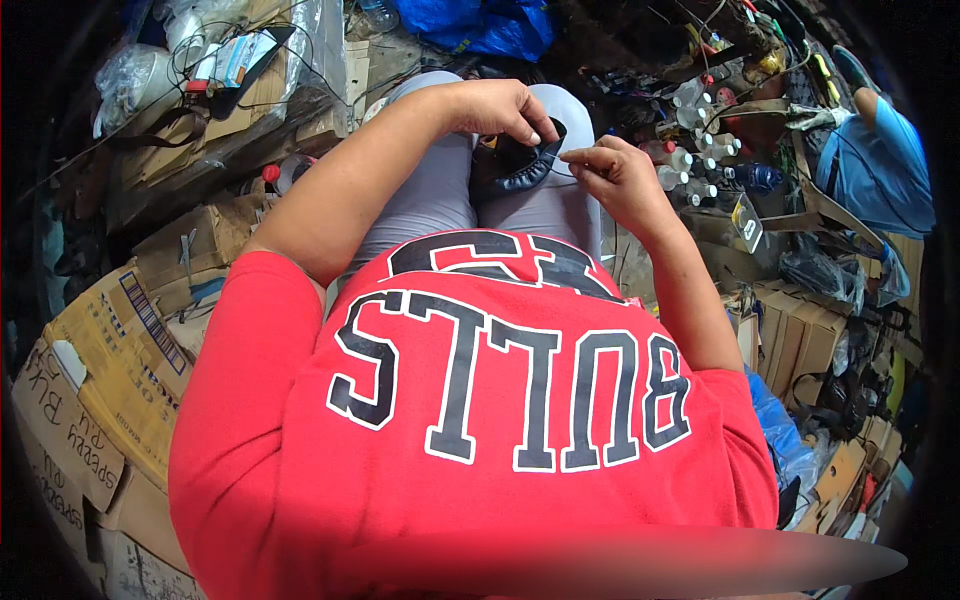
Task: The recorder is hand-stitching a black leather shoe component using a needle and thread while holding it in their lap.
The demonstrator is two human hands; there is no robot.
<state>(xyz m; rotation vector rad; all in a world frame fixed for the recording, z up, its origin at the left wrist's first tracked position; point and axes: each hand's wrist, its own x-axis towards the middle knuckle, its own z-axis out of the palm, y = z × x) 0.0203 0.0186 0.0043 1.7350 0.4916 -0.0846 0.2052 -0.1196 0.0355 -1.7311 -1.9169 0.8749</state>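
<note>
A black leather shoe (527, 178) with a puckered, stitched-looking edge rests on my lap between my grey-trousered knees. My left hand (512, 112) comes over its far side, thumb and fingers closed on the rim. Just right of the shoe, my right hand (618, 178) is pinched shut, fingertips close to the leather edge. A thin line, needle or thread, runs from those fingertips toward the shoe; which of the two I cannot tell. The inside of the shoe is dark and partly hidden by my left fingers.
Several capped plastic bottles (690, 160) stand to the right of my knees. Cardboard boxes (125, 345) pile up at the left, more cartons (795, 330) at the right. Blue plastic sheeting (485, 25) lies ahead. Someone in blue clothing (880, 165) is at the far right.
</note>
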